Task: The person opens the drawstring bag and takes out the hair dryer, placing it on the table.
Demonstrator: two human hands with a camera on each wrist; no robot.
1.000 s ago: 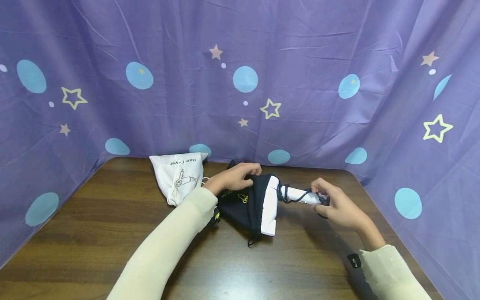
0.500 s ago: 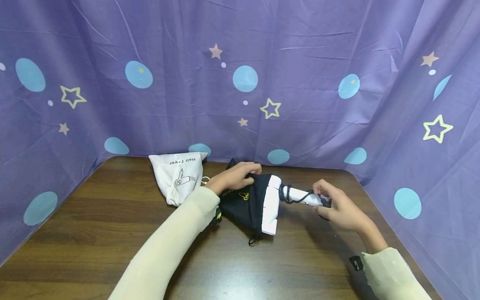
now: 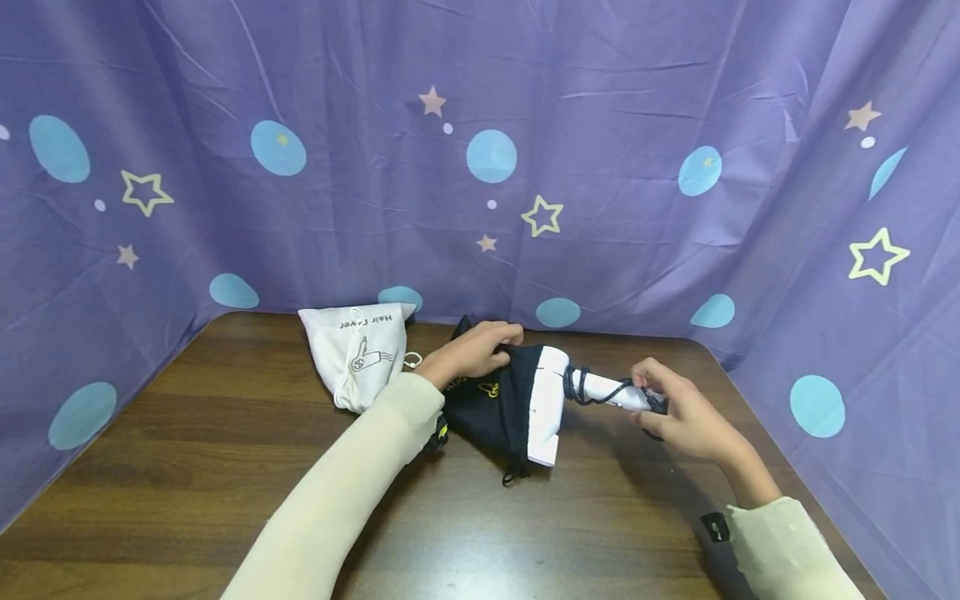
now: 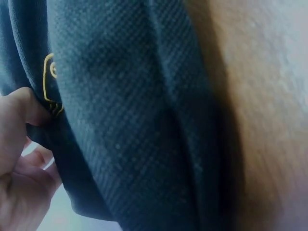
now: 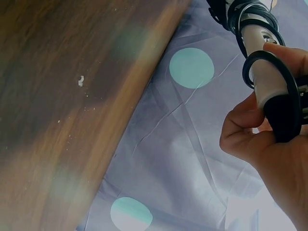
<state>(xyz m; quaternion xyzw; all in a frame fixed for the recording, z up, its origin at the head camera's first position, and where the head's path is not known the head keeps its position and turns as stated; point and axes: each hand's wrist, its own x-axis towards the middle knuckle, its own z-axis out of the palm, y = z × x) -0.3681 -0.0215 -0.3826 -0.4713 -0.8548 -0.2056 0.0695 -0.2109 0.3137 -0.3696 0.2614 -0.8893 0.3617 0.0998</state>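
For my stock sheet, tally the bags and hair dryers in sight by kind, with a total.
Bags: 2 (white bag, black bag)
Hair dryers: 1 (white dryer, cord included)
Total: 3, leaving out anything hidden inside the bags

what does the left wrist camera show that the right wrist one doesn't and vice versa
Of the two, only the left wrist view shows the left hand pinching the black bag and its yellow stitching. Only the right wrist view shows the right hand gripping a white handle looped with black cord, plus turquoise curtain spots. Both show the brown wooden table.
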